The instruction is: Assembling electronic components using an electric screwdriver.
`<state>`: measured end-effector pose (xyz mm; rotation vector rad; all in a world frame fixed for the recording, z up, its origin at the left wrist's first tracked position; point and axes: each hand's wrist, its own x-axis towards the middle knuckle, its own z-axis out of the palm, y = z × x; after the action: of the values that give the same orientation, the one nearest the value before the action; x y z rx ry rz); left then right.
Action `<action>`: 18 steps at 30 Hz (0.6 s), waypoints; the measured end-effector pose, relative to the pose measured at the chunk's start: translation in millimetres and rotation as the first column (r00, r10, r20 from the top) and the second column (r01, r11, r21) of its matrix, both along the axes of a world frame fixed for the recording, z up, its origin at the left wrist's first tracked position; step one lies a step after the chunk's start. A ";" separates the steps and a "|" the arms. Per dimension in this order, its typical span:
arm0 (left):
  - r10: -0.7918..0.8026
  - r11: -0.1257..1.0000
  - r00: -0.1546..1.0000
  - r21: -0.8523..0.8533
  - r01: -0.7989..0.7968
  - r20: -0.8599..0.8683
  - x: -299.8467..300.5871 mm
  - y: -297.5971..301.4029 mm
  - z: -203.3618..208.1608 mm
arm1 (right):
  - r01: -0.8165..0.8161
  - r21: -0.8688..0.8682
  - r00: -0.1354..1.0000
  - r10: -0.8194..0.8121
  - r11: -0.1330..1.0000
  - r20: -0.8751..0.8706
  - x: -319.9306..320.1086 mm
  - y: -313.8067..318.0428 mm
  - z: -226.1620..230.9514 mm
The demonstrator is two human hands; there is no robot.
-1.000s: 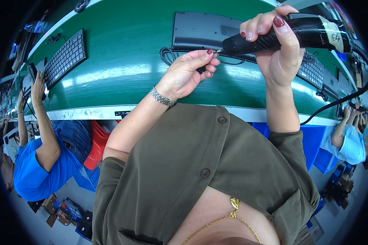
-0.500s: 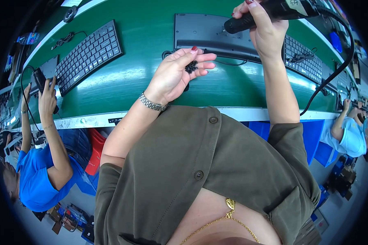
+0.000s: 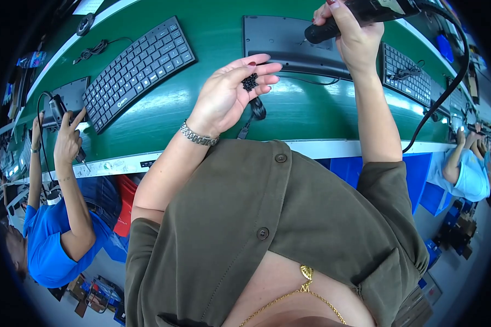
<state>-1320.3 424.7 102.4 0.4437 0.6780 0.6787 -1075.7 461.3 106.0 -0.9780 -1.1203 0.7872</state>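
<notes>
My left hand (image 3: 227, 94) is palm up with its fingers loosely curled, holding a small heap of black screws (image 3: 250, 82). My right hand (image 3: 357, 39) is wrapped round a black electric screwdriver (image 3: 333, 28), and a thick cable runs from its far end. The screwdriver's tip points left, over a black keyboard (image 3: 289, 54) that lies face down on the green work surface (image 3: 180, 117). Whether the tip touches the keyboard, I cannot tell. Near my left fingers lies a bundled black cable (image 3: 258, 109) with a plug.
A face-up keyboard (image 3: 139, 71) lies to the left, another keyboard (image 3: 406, 73) to the right. At the left, a co-worker in a blue shirt (image 3: 65, 245) holds another screwdriver (image 3: 57, 109). A person in light blue (image 3: 466, 171) is at the far right. Blue bins (image 3: 414, 182) stand below the edge.
The keyboards have shifted to the right across the surface, most clearly the left one. My left hand has moved slightly left, and the bundled cable now shows beside it. Both hands keep their hold.
</notes>
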 end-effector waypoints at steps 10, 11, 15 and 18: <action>-0.162 0.982 0.987 0.095 0.161 0.006 -32.3 18.1 -16.0 | 0.129 0.068 0.988 -0.134 0.989 0.072 -22.4 -26.3 -8.7; -0.185 0.977 0.983 0.107 0.183 0.006 -35.1 22.4 -19.5 | 0.142 0.070 0.988 -0.146 0.987 0.058 -26.0 -28.3 -9.4; -0.186 0.982 0.981 0.033 0.188 -0.054 -37.5 28.0 -9.6 | 0.198 0.086 0.980 -0.196 0.976 -0.022 -55.5 -44.0 16.6; -0.200 0.980 0.978 -0.009 0.200 -0.050 -37.3 38.1 -6.3 | 0.156 0.124 0.981 -0.139 0.980 -0.135 -81.2 -45.2 49.9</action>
<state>-1357.6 462.7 96.1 0.5197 0.6719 0.4771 -1156.9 416.1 155.9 -0.8760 -0.9668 0.6363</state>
